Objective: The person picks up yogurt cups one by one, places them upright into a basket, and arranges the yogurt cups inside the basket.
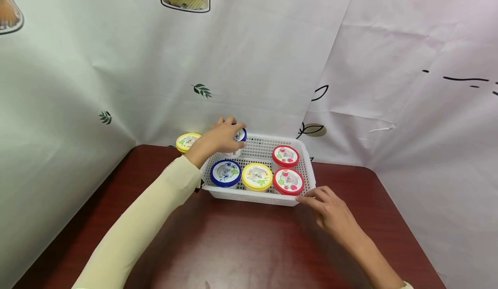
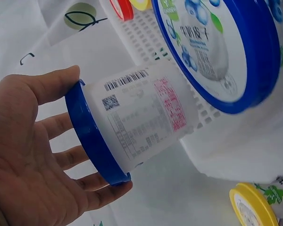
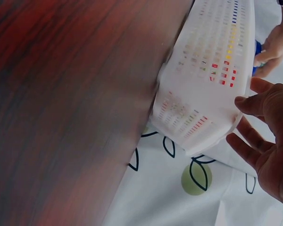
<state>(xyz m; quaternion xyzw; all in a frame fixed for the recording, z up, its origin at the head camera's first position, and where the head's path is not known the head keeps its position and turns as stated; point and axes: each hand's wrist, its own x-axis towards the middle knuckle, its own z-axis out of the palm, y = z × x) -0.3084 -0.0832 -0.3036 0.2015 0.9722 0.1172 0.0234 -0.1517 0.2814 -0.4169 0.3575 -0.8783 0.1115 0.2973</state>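
Observation:
My left hand (image 1: 221,137) grips a small tub (image 2: 141,113) by its blue lid, thumb on one side and fingers on the other. The tub is held at the back left of a white plastic basket (image 1: 249,197); its pale side with a barcode shows in the left wrist view. At the basket's front right corner, my right hand (image 1: 330,211) holds the rim, thumb against the outer wall (image 3: 198,94). Inside the basket stand a blue-lidded tub (image 1: 226,173), a yellow-lidded tub (image 1: 257,176) and two red-lidded tubs (image 1: 288,181), lids up.
Another yellow-lidded tub (image 1: 187,142) stands outside the basket, behind its left end and partly hidden by my left wrist. The dark red-brown table (image 1: 233,245) reaches back to a pale printed cloth (image 1: 264,64), which hangs behind and along both sides.

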